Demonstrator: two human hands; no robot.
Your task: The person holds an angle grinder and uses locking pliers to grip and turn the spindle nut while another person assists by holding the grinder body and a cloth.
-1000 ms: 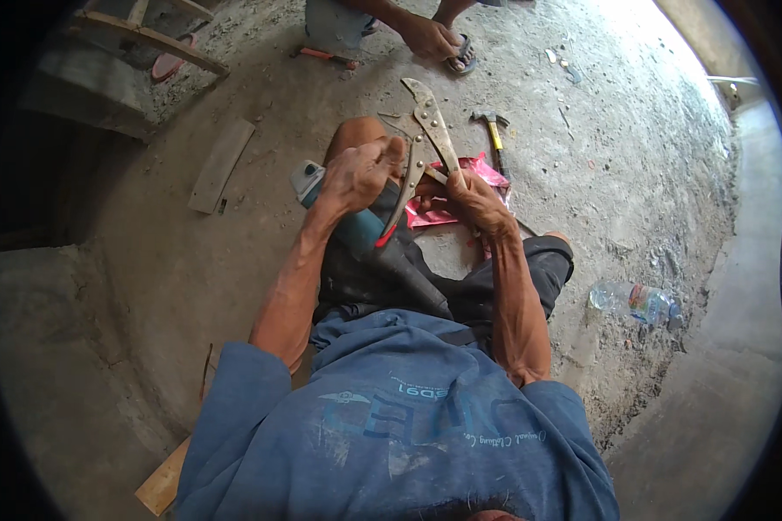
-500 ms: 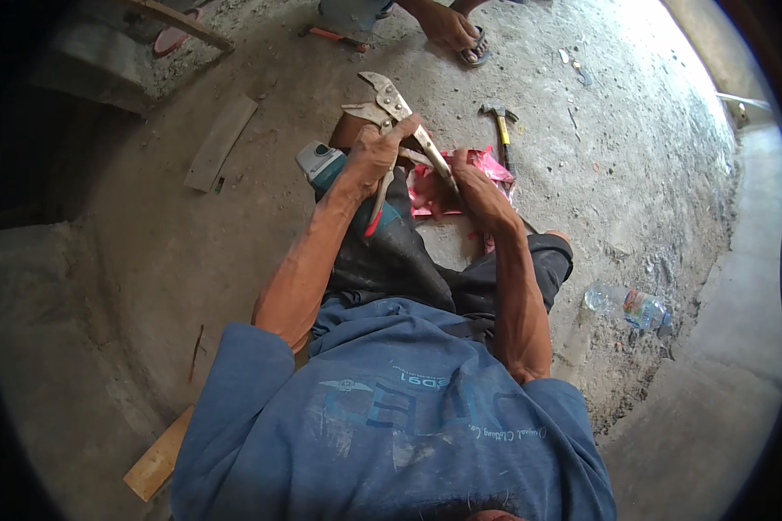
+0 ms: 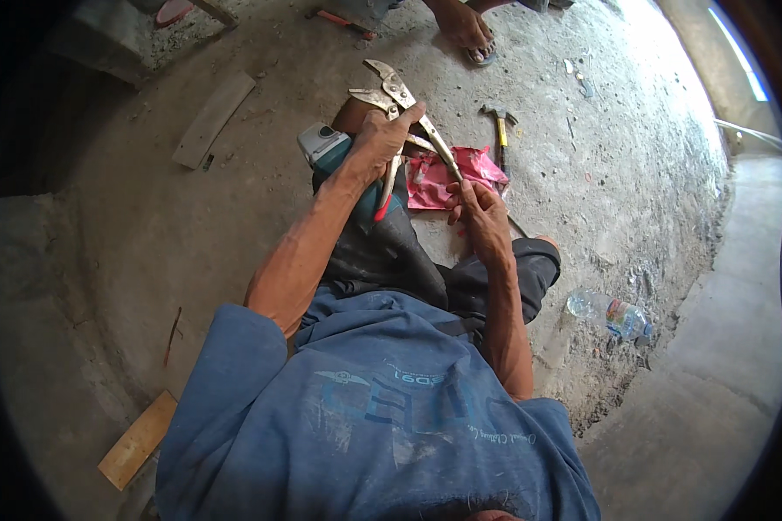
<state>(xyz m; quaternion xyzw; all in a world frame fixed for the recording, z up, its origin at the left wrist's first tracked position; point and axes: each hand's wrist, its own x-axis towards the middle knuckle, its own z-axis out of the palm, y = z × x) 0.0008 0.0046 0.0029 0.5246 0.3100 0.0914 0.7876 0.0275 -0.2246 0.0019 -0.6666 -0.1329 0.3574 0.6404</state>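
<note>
Locking pliers [image 3: 440, 146] with worn cream-metal jaws and a red-tipped lower handle are held out above my knees, jaws pointing away and apart. My left hand [image 3: 376, 146] is wrapped around them behind the jaws. At the near end of the long straight handle, the fingers of my right hand [image 3: 485, 219] pinch the adjusting-screw end. Under my left wrist is a teal power tool [image 3: 320, 148] with a whitish end, partly covered by my arm. A crumpled pink plastic bag [image 3: 430, 187] lies just beyond my right hand.
A yellow-handled hammer [image 3: 500, 130] lies right of the bag. Farther off are a red-handled tool [image 3: 343, 23] and another person's hand [image 3: 460, 22] by a sandalled foot [image 3: 481, 54]. Boards [image 3: 215, 120] [image 3: 137, 440] lie at left, a plastic bottle [image 3: 611, 313] at right.
My right hand has come nearer to me, its fingers now clear at the handle's end instead of blurred beside it. The pliers remain in my left hand. The whole view has shifted slightly.
</note>
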